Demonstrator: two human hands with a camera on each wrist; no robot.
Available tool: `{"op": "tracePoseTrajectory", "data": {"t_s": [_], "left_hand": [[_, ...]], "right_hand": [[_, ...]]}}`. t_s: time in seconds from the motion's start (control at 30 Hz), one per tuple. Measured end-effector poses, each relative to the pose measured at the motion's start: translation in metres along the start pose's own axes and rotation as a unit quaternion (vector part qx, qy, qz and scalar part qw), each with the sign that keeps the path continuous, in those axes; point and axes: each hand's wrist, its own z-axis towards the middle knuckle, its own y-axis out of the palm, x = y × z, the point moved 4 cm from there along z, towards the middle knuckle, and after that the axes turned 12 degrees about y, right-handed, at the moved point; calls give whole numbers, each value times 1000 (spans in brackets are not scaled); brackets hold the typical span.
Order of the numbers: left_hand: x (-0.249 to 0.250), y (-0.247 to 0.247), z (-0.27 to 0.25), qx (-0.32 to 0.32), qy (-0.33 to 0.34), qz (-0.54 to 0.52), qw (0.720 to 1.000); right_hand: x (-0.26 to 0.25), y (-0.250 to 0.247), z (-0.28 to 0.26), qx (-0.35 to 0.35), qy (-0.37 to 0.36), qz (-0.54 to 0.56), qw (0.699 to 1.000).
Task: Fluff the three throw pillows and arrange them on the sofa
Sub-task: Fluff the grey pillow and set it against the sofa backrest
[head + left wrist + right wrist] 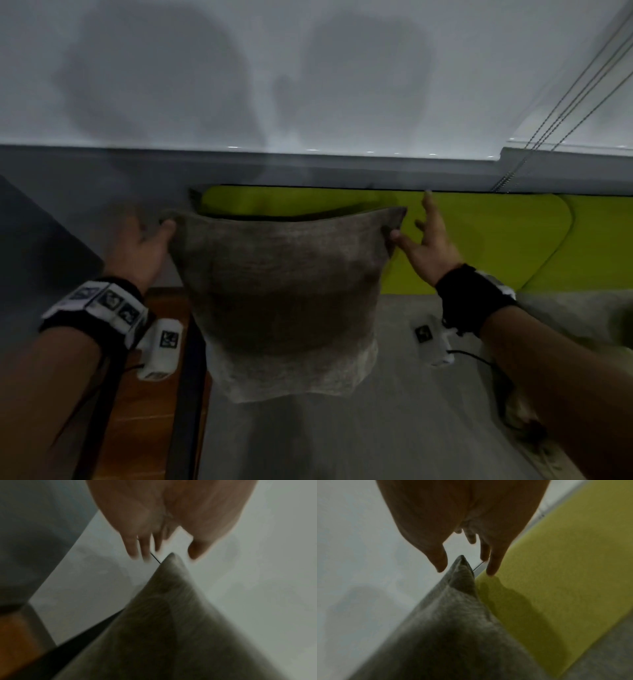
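The sofa (342, 428) fills the lower half of your head view, its grey seat running toward you and its lime-green back cushion (479, 240) lying from 12 to 3 o'clock under the grey band of the wall (308, 68). At 7 o'clock a strip of wooden floor (144, 411) shows beside the sofa's dark edge.

The grey throw pillow (284, 298) stands upright at the centre, bottom edge on the seat, its top near the green cushion; you cannot tell whether it leans on it. Only this one of the three pillows is in view.

Your left hand (140, 246) is at 9 o'clock of the pillow, open, with the thumb at the top left corner. In the left wrist view the fingers (135, 546) are spread on either side of the corner tip and grip nothing. Your right hand (428, 246) is at 3 o'clock, likewise released, fingers (494, 561) straight and just clear of the top right corner.

With both hands off, the pillow probably has no support but its own base. It stands close to the sofa's left end, so a hard clap from your right side could tip it off onto the floor. An uneven squeeze may leave it lopsided and slumping forward off the seat.
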Motion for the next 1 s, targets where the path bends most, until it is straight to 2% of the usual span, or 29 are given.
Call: {"op": "tracePoseTrajectory", "data": {"t_s": [0.03, 0.07, 0.13, 0.2, 0.33, 0.4, 0.47, 0.5, 0.53, 0.57, 0.6, 0.63, 0.67, 0.7, 0.8, 0.87, 0.93, 1.0], "left_hand": [[3, 1, 1, -8, 9, -26, 1000], [7, 3, 3, -18, 30, -30, 999], [9, 3, 5, -9, 66, -26, 997], [4, -3, 7, 15, 52, -32, 998], [7, -6, 4, 64, 64, -7, 996], [22, -2, -10, 98, 74, 2, 992], [42, 9, -39, 83, 115, 25, 990], [54, 19, -58, 63, 190, 50, 978], [65, 34, -80, 26, 293, 88, 952], [70, 53, -101, -26, 389, 142, 910], [69, 75, -117, -76, 448, 196, 869], [61, 93, -123, -115, 468, 240, 843], [56, 106, -120, -141, 458, 267, 836], [53, 113, -112, -158, 430, 282, 843], [45, 116, -83, -183, 381, 321, 848], [42, 114, -74, -198, 360, 332, 849], [39, 110, -69, -166, 324, 321, 874], [36, 100, -65, -117, 234, 274, 926]], "right_hand": [[1, 6, 3, -20, 53, 55, 997], [0, 11, 5, -33, 82, 53, 995], [-1, 14, 10, -22, 56, -63, 996], [-3, 4, 12, 21, 19, -148, 989], [-5, -11, 14, 78, -7, -133, 988], [-10, -10, -2, 139, -70, -131, 979], [-20, 3, -35, 147, -189, -170, 956], [-23, 16, -55, 115, -247, -208, 939], [-23, 34, -74, 65, -298, -245, 920], [-22, 54, -92, 15, -336, -281, 899], [-19, 74, -104, -26, -367, -314, 875], [-14, 91, -110, -57, -380, -345, 856], [-10, 102, -107, -75, -364, -371, 851], [-7, 107, -97, -86, -318, -388, 861], [5, 97, -57, -91, -130, -361, 919], [17, 87, -44, -111, -39, -327, 938], [28, 73, -42, -109, 15, -323, 940], [30, 58, -49, -71, 28, -326, 942]]}}
